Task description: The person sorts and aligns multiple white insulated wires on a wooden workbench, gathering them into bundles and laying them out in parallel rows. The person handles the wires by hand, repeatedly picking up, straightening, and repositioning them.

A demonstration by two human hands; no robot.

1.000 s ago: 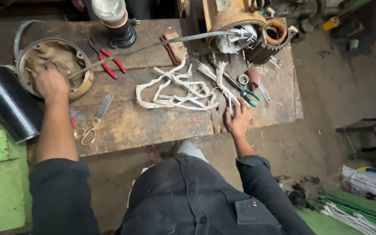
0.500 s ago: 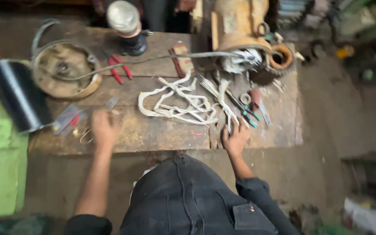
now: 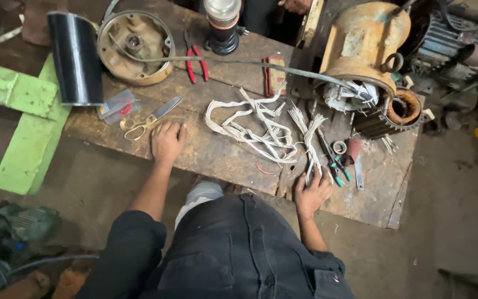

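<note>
My left hand (image 3: 167, 141) lies flat on the wooden workbench (image 3: 217, 155), fingers together, just right of a pair of scissors (image 3: 149, 118) with brass-coloured handles. My right hand (image 3: 312, 194) rests at the bench's front edge, its fingers touching the ends of a bundle of white sleeved wires (image 3: 261, 130). Neither hand grips anything. The wires fan out from a rusty orange motor housing (image 3: 360, 44) at the back right.
A round motor end cover (image 3: 134, 41), red-handled pliers (image 3: 195, 58), a black cylinder (image 3: 76, 58) and a small clear plastic box (image 3: 117, 105) sit at the left. Green-handled pliers (image 3: 333, 166) and a tape roll (image 3: 339, 147) lie near my right hand. Green wooden planks (image 3: 23, 122) stand left.
My left hand came back from the round end cover and settled flat beside the scissors. My right hand stayed at the wire ends. The view shifted.
</note>
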